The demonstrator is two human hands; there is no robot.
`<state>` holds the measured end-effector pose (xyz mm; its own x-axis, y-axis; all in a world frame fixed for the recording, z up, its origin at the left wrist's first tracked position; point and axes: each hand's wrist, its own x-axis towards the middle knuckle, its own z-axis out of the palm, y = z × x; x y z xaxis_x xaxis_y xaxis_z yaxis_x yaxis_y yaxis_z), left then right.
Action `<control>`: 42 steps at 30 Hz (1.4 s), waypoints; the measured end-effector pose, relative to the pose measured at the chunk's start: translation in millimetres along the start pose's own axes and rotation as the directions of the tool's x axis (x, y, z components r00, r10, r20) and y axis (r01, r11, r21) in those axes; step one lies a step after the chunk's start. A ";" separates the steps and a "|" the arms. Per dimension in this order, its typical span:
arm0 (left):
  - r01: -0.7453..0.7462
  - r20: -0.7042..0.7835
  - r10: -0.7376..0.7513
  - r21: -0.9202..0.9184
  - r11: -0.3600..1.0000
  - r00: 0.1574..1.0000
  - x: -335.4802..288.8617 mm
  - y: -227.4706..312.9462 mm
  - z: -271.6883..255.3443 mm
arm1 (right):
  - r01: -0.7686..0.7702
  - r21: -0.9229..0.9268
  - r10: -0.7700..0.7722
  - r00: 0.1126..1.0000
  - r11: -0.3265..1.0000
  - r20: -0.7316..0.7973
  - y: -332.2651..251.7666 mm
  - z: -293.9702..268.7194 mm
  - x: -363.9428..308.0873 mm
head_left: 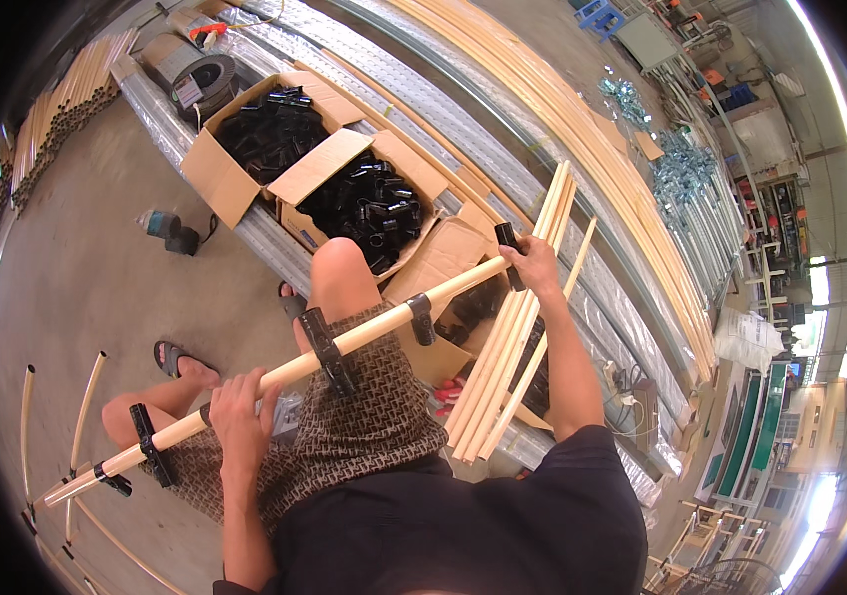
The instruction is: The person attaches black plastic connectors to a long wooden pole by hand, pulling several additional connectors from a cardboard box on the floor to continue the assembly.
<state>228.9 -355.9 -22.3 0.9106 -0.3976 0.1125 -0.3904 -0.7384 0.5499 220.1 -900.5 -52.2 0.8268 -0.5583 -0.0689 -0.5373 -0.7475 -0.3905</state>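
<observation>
A long cream pipe (374, 327) slants across my lap, its far end up to the right. Several black pipe fittings (324, 349) are spaced along it. My left hand (241, 415) is closed around the pipe beside a black fitting. At the upper right end, my right hand (532, 266) grips a black pipe fitting (508, 246) on or against the pipe end; the fingers partly hide how it sits. Several shorter cream pipes (498, 372) lie in a loose bundle beside my right forearm, over a cardboard box partly covered by them.
Two open cardboard boxes (322, 162) full of black fittings stand ahead, next to a cable spool (205, 87). Long pipes (503, 69) lie beyond. A power tool (170, 230) is on the floor. A cream pipe frame (71, 466) stands at lower left; stacked pipes (71, 109) lie far left.
</observation>
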 end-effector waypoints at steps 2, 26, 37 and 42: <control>0.001 -0.008 -0.001 0.004 1.000 1.000 0.1 1.6 0.8 | -0.017 0.286 -0.006 0.997 0.958 0.079 19.5 0.8 1.6; 0.064 0.046 -0.065 0.020 0.998 0.997 -0.1 0.6 -0.7 | -0.004 0.206 0.035 0.989 0.978 -0.146 27.5 10.2 -37.5; 0.096 0.027 -0.095 -0.049 0.994 0.995 -6.3 3.2 -5.2 | 0.218 0.187 -0.129 0.908 0.958 -0.398 -12.3 -25.5 -60.9; 0.019 -0.020 -0.023 -0.192 0.981 1.000 22.2 31.7 -24.3 | 0.398 0.153 -0.344 0.893 0.904 -0.291 -77.6 -64.5 -94.9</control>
<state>240.1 -375.0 17.7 0.9220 -0.3694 0.1160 -0.3395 -0.6273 0.7009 172.6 -812.7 43.9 0.8745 -0.3461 0.3397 -0.1312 -0.8432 -0.5213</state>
